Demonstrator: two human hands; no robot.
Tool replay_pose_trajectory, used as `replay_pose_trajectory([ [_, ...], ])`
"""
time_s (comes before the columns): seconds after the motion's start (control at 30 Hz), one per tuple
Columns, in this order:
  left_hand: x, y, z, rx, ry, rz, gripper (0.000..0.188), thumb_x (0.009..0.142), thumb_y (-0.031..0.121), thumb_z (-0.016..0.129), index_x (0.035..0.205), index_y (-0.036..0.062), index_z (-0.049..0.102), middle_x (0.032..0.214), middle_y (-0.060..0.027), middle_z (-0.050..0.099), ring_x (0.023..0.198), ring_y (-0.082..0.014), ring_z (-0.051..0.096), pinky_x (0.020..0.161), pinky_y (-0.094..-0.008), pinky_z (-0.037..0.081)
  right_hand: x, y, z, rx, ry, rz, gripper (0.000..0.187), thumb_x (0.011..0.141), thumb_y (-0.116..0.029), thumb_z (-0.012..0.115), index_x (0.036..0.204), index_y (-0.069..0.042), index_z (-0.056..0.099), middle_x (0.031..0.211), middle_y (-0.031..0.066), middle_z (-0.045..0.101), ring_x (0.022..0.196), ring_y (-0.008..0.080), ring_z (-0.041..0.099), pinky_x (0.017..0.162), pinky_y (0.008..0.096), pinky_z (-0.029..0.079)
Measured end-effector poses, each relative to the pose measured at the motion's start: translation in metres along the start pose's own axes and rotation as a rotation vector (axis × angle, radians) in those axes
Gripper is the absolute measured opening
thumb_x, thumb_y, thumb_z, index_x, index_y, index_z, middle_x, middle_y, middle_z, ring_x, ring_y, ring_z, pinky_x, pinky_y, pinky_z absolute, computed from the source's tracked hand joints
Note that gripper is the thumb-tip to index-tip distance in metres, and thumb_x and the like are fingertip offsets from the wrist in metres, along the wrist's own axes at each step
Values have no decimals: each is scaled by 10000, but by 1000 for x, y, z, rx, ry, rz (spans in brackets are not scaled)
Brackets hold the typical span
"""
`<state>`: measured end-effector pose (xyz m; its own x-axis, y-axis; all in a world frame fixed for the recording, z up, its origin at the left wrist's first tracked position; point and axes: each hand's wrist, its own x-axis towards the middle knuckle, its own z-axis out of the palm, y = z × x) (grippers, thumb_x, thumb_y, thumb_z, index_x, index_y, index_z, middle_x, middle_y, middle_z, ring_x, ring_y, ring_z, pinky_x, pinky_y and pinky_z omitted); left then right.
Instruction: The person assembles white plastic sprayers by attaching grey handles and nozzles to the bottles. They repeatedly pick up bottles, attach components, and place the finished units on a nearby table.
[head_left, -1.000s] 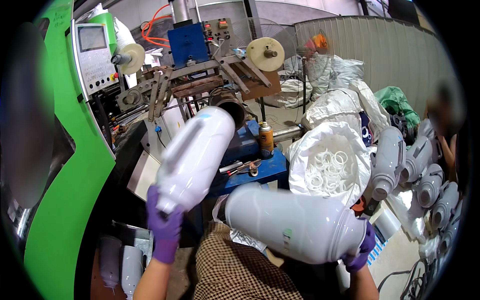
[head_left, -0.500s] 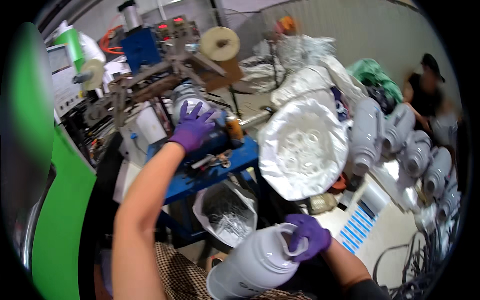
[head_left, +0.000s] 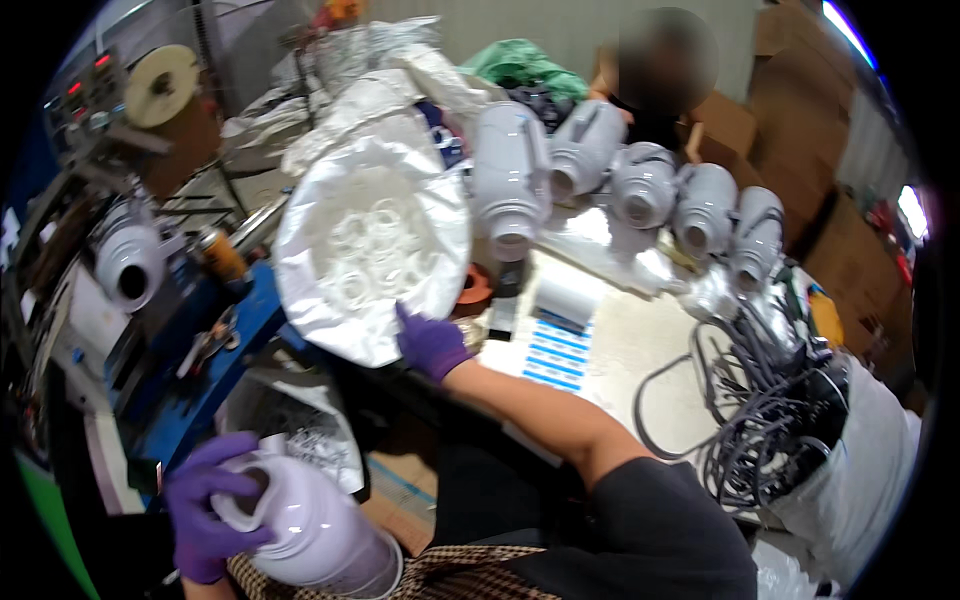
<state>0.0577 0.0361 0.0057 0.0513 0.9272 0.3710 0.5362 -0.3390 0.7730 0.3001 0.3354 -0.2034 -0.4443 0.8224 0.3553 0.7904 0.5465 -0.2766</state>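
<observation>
In the lower left, my purple-gloved left hand (head_left: 215,510) grips a pale grey plastic jug (head_left: 325,525) around its open neck. The jug lies tilted over my checked apron, its mouth toward my left. My right hand (head_left: 432,345), also gloved in purple, is over the near right edge of a white bag-lined container (head_left: 300,265). Its index finger is stretched toward a heap of white plastic rings (head_left: 375,250), and I see nothing held in it; the other fingers are partly hidden. A second grey jug (head_left: 130,260) sits on the machine at left, mouth facing me.
Several grey jugs (head_left: 512,170) line the far side of the table (head_left: 620,370). A blue-striped sheet (head_left: 558,352) and a coil of grey cords (head_left: 740,420) lie on it. Below left, a bag (head_left: 340,440) holds clear scraps. Another person (head_left: 660,80) is behind the jugs.
The view has swung right. My left hand has left the jug on the machine and now holds the jug my right hand had by its loop handle. My right hand has moved to the ring container.
</observation>
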Motion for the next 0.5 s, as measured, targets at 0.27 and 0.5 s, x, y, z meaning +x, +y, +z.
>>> replay_pose_trajectory([
  [0.27,-12,-41,-58,-249,311,-220,570,930,397,661,1295,-40,630,1238,-139,681,1158,-217,628,1029,-363,492,-31,49,-91,844,-254,35,599,966,-260,680,1504,-105,467,960,123,675,858,275,659,828,427,527],
  [0.5,-72,-139,14,-767,537,-575,529,995,415,631,1365,38,609,1261,-55,670,1152,-152,619,1026,-323,484,-149,190,-215,-554,-472,12,470,739,-142,764,1203,-181,709,1113,135,668,1064,337,625,933,491,485],
])
